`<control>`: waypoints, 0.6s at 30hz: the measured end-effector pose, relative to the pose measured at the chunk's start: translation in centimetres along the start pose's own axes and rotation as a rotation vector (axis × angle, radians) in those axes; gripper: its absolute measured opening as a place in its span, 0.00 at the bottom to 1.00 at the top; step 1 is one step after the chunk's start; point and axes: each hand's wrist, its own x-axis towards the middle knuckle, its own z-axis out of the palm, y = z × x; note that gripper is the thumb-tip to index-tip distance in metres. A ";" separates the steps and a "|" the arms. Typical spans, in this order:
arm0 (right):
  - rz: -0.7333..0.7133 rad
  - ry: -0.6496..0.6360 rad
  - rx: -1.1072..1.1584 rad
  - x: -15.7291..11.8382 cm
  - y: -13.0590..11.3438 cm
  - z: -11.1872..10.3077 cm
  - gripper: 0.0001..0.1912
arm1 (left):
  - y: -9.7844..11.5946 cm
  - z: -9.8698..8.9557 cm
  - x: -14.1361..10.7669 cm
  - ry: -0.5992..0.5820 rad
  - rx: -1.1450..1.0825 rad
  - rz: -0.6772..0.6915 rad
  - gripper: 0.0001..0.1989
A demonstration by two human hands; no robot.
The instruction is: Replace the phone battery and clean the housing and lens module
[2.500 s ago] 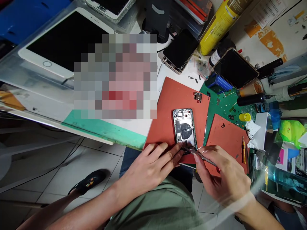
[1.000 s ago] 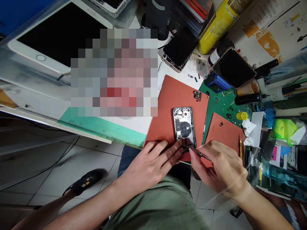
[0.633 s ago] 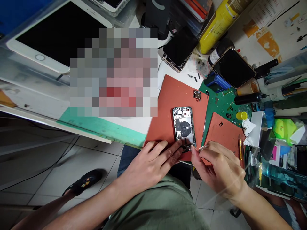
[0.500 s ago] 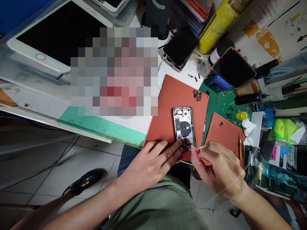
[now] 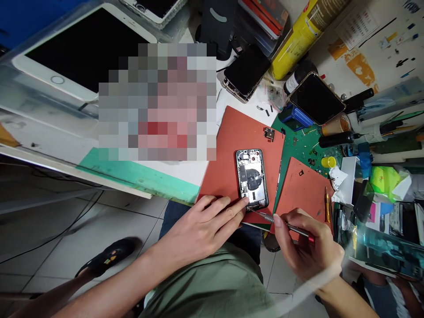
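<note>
An opened smartphone (image 5: 260, 194) lies on a reddish-brown mat (image 5: 220, 172), its inner boards and a dark round coil patch exposed. With fingers stretched out, my left hand (image 5: 207, 225) rests its index fingertip on the phone's lower left corner. My right hand (image 5: 309, 247) is closed around a slim metal tool (image 5: 269, 217) with a knurled grip and a red end. The thin tip of this tool points left to the phone's bottom edge, close to my left fingertips; whether it touches is too small to tell. A small metal phone part (image 5: 269, 134) lies above the phone.
A second reddish-brown mat (image 5: 303, 190) at right holds a gold screwdriver (image 5: 327, 205). Behind are a dark phone (image 5: 247, 73), another leaning phone (image 5: 317, 99) and a yellow spray can (image 5: 291, 44). Small parts litter a green mat (image 5: 306, 143). A blurred block covers the left bench.
My right hand has drawn back down and right, showing more of the tool. My left index finger has straightened onto the phone's corner. The view has shifted slightly.
</note>
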 end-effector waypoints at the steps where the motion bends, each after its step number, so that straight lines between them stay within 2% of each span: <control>1: 0.001 0.001 0.002 -0.1 0.1 0.1 0.16 | 0.0 0.1 -0.1 0.014 -0.008 0.005 0.13; 6: 0.047 -0.038 -0.038 -0.2 0.0 0.2 0.14 | -0.2 0.3 -0.3 0.025 -0.008 0.008 0.12; 12: 0.019 -0.013 -0.083 0.0 0.0 0.4 0.13 | -0.2 0.3 -0.4 0.018 0.001 0.008 0.13; 15: -0.037 -0.034 -0.084 0.4 -0.1 0.3 0.14 | -0.2 0.3 -0.4 0.014 0.002 0.007 0.13; 18: -0.103 -0.122 -0.031 0.9 -0.3 -0.2 0.17 | -0.2 0.4 -0.4 0.012 -0.007 0.005 0.12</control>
